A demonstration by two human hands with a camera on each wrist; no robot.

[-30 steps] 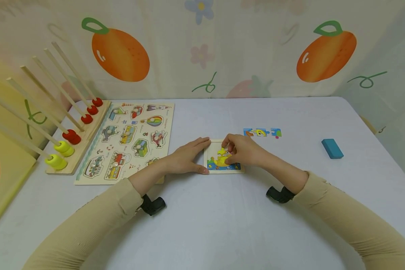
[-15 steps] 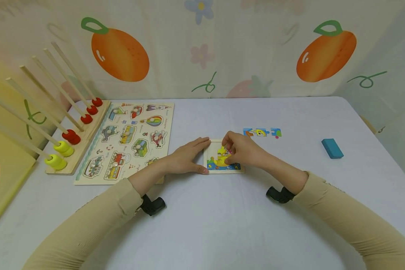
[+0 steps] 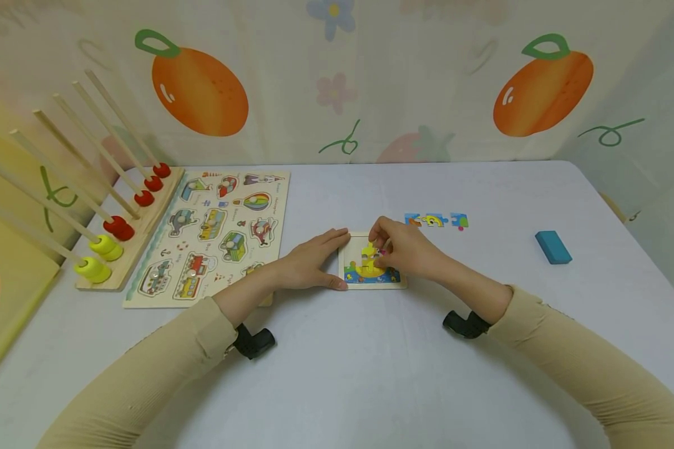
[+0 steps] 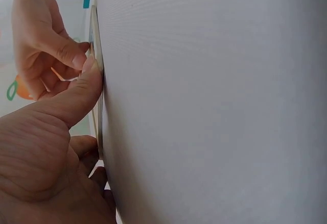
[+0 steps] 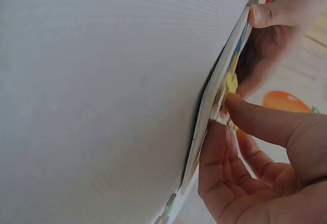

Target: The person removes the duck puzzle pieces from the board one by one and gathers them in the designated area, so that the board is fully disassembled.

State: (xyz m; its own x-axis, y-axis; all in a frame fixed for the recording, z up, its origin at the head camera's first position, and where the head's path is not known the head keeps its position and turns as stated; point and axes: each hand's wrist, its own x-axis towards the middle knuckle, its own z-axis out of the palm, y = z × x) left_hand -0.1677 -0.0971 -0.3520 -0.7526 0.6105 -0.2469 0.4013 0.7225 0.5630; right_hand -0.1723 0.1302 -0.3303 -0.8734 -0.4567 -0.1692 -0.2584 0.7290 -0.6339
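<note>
A small wooden puzzle tray lies flat on the table with a partly assembled picture, yellow above a blue strip. My left hand holds its left side, thumb at the near corner and fingertips by the far one. Over the tray's right half, my right hand pinches a puzzle piece between thumb and fingers; the fingers largely cover it. Yellow puzzle pieces show just left of those fingertips. In the right wrist view, the right thumb meets the piece close over the tray, beside a yellow part.
Loose puzzle pieces lie in a row beyond the right hand. A teal block sits farther right. On the left are a vehicle knob puzzle board and a wooden peg stand with red and yellow beads.
My right hand has shifted very slightly away from me, and the yellow area under its fingertips looks straighter and fuller. The left hand and tray stay put.
</note>
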